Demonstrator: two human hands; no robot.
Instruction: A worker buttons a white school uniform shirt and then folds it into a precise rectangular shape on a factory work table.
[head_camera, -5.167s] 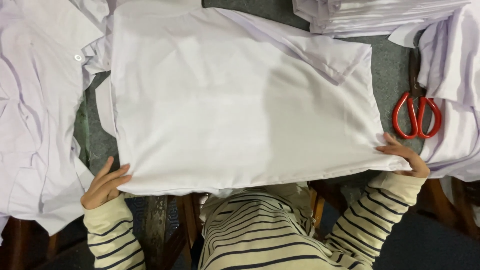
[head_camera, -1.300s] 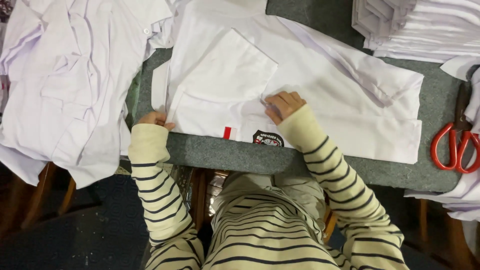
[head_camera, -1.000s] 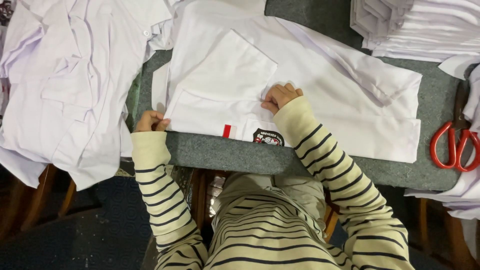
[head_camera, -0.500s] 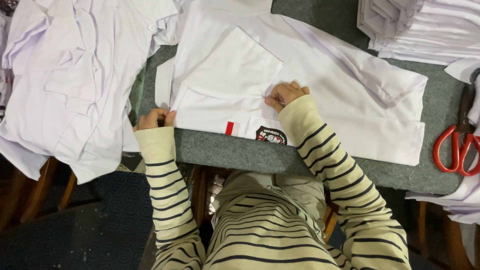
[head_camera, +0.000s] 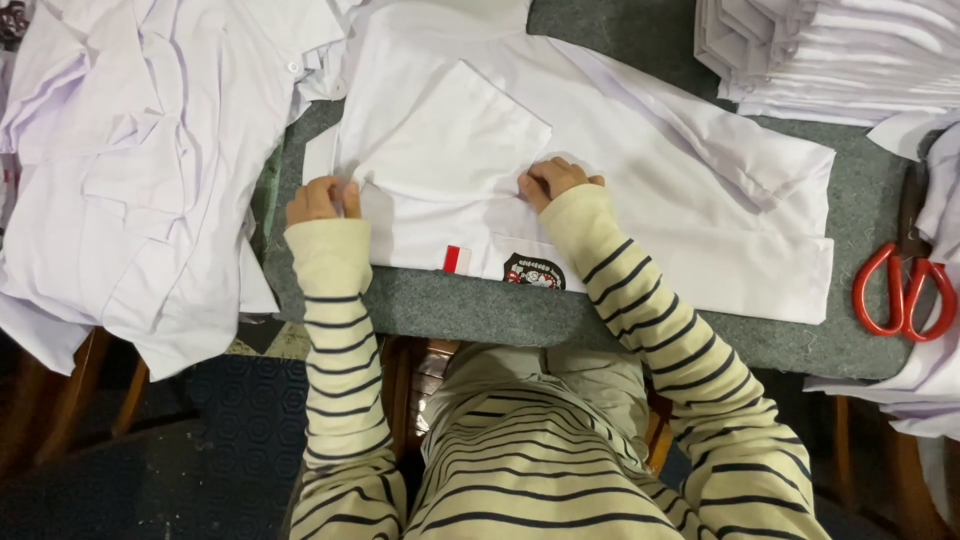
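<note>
While the person sits w/ striped sleeves reaching over the near edge of the grey table (head_camera: 620, 320), both hands rest on a white shirt (head_camera: 640, 190) spread flat on the tabletop in front of them. Left hand (head_camera: 320, 198) is curled nearly closed at the shirt's left edge, fingers pinching the fabric there. Right hand (head_camera: 553, 180) is also curled, knuckles up, fingertips tucked in and pressing on the cloth approx. mid-shirt, right beside the lower right corner of a folded-over flap (head_camera: 450, 140); can't tell whether it grips the cloth or only pins it. Along the shirt's near hem sit a small red-and-white tag (head_camera: 457, 259) and, just right of it, a dark round badge (head_camera: 533, 272), close under the right wrist. Red-handled scissors (head_camera: 905, 295) lie at the right end of the table, well apart from both hands. On the left, a loose heap of white shirts (head_camera: 130, 170) hangs over the table edge. Farther back, top right, a neat stack of folded white shirts (head_camera: 840, 55) sits beyond the spread one.
</note>
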